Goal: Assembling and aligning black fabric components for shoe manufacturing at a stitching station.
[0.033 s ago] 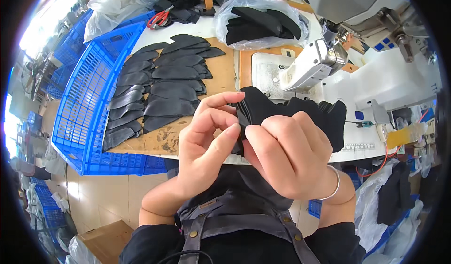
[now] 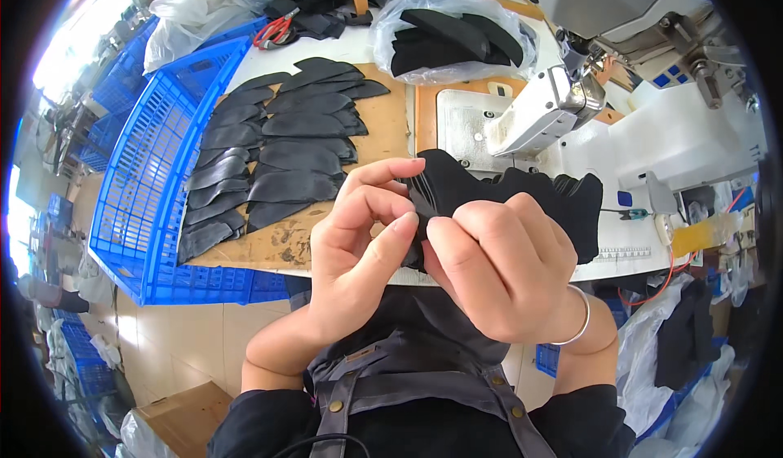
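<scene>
L hand (image 2: 359, 246) + R hand (image 2: 510, 270) meet at the near-L end of a black stack (image 2: 567, 209); each grip is a thumb-and-finger pinch on its dark edge. Can't tell if one layer or several is pinched, b/c the R knuckles hide part of it. Layers fan a bit at that end, prob. why fingertips work there: edges are easier to part or line up w/ both hands close. L hand also has a finger stretched up to the stack's top-L corner, prob. to steady it.

Pose: L palm turned inward, fingers bent; R hand back-up, fingers curled under, bangle (image 2: 586, 318) on wrist. Both forearms angle in from the lower corners, elbows out, hands in front of the apron (image 2: 408, 397).

Stack is at the table's (image 2: 624, 234) near edge, just this side of the sewing machine (image 2: 534, 115), prob. for short reach. To the L, dark curved pcs (image 2: 306, 123) overlap in rows on a tan board (image 2: 281, 242), prob. so each can be lifted singly. Blue crate (image 2: 130, 205) beside the board; clear bag (image 2: 383, 38) w/ more black pcs at the far side, red-handled scissors (image 2: 277, 32) left of it.
</scene>
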